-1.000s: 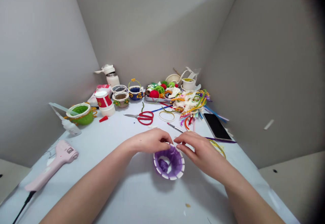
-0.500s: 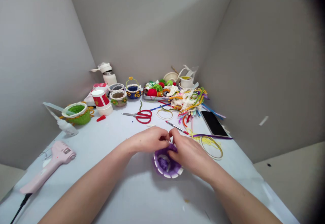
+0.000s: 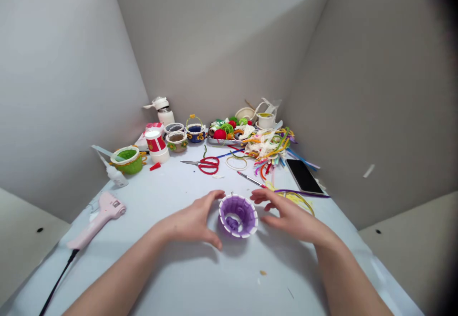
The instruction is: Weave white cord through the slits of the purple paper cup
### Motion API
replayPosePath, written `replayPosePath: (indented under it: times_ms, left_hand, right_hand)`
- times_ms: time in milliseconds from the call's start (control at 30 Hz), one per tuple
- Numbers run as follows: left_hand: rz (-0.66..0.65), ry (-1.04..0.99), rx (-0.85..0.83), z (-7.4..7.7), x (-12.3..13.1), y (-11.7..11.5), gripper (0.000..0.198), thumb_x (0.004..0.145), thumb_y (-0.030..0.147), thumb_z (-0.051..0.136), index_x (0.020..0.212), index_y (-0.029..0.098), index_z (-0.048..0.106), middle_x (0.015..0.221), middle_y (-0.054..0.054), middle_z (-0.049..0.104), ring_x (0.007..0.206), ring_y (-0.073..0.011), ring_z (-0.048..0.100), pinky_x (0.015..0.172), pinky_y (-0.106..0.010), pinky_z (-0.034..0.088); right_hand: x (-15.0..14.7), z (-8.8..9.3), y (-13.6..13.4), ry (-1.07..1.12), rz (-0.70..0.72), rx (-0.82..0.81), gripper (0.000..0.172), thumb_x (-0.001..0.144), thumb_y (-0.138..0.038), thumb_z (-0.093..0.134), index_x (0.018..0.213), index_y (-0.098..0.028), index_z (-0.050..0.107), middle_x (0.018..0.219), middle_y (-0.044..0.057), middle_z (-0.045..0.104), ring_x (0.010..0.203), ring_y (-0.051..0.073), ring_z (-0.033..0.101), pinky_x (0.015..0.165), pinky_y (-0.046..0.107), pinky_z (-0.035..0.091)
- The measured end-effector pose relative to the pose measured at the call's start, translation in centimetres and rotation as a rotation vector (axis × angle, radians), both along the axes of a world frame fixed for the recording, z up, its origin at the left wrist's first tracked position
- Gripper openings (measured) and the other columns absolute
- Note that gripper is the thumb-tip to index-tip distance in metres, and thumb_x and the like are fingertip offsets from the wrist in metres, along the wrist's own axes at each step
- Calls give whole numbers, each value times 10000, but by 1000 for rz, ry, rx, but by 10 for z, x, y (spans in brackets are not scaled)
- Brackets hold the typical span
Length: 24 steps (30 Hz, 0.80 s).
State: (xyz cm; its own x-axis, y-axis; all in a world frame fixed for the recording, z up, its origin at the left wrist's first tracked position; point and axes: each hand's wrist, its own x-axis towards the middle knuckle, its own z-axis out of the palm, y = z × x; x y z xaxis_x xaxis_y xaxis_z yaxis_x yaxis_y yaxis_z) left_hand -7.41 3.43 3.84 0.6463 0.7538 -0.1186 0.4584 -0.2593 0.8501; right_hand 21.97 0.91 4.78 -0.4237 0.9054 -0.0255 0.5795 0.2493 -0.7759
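A small cup woven with purple yarn (image 3: 250, 218) stands upright on the table, white tabs showing round its rim. A loose bundle of purple yarn (image 3: 232, 223) lies inside it. To its left is my left hand (image 3: 195, 220), thumb and fingers spread around that side without gripping. On the other side my right hand (image 3: 286, 213) is held with fingers apart, close to the rim and holding nothing.
Red-handled scissors (image 3: 208, 165), a pen (image 3: 250, 179) and a phone (image 3: 305, 176) lie beyond the cup. A pink glue gun (image 3: 102, 218) rests at left. Finished small baskets (image 3: 196, 133), a tray of yarn (image 3: 229, 141) and a pile of pipe cleaners and lace (image 3: 266, 144) line the back.
Both hands have let go of the cup's far rim and moved apart to either side. The cup now stands free, its whole rim visible. The camera view has shifted slightly.
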Motion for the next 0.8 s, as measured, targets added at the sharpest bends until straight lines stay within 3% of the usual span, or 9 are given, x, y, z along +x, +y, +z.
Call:
replayPosePath:
  times_ms: [100, 200, 300, 467, 600, 800]
  left_hand:
    - [140, 6, 84, -19, 17, -23, 1195, 423, 427, 914, 1450, 217, 341, 1488, -163, 382, 1364, -416, 323, 1129, -524, 260]
    - [204, -71, 134, -26, 31, -29, 1043, 466, 337, 906, 1379, 232, 413, 1419, -122, 467, 1295, -382, 423, 1094, -491, 329]
    - [222, -193, 129, -26, 37, -20, 851, 565, 263, 858, 1310, 223, 448, 1315, -92, 553, 1200, -311, 525, 1022, -422, 420]
    - [283, -317, 182, -26, 39, 13, 797, 617, 288, 837, 1296, 181, 433, 1318, -105, 553, 1218, -288, 525, 1024, -400, 427]
    - [337, -208, 268, -36, 39, 29, 780, 601, 295, 841, 1277, 193, 465, 1290, -91, 580, 1174, -286, 556, 994, -405, 444]
    - [421, -2, 371, -46, 38, 27, 840, 551, 405, 861, 1268, 200, 474, 1239, -104, 612, 1137, -332, 572, 923, -437, 468]
  right_hand:
    - [-13, -7, -6, 8, 78, -26, 737, 680, -246, 751, 1358, -241, 463, 1345, 95, 533, 1186, 263, 528, 980, 387, 447]
    - [-29, -9, -9, 57, 76, 2, 709, 634, -272, 805, 1285, -242, 528, 1279, 73, 578, 1158, 276, 538, 978, 384, 443]
    - [-39, -15, -4, 150, 32, -1, 575, 698, -271, 763, 1227, -228, 539, 1192, 55, 622, 1050, 233, 592, 889, 341, 482]
    - [-46, -38, 20, 305, -61, 78, 610, 766, -212, 680, 1326, -209, 436, 1266, 75, 581, 1101, 198, 579, 915, 332, 476]
    - [-46, -53, 33, 257, -141, 112, 609, 751, -184, 675, 1315, -197, 449, 1234, 80, 594, 1076, 194, 586, 927, 347, 471]
    - [-45, -64, 34, 226, -160, 148, 617, 743, -163, 660, 1323, -205, 455, 1198, 74, 609, 1054, 188, 591, 920, 344, 475]
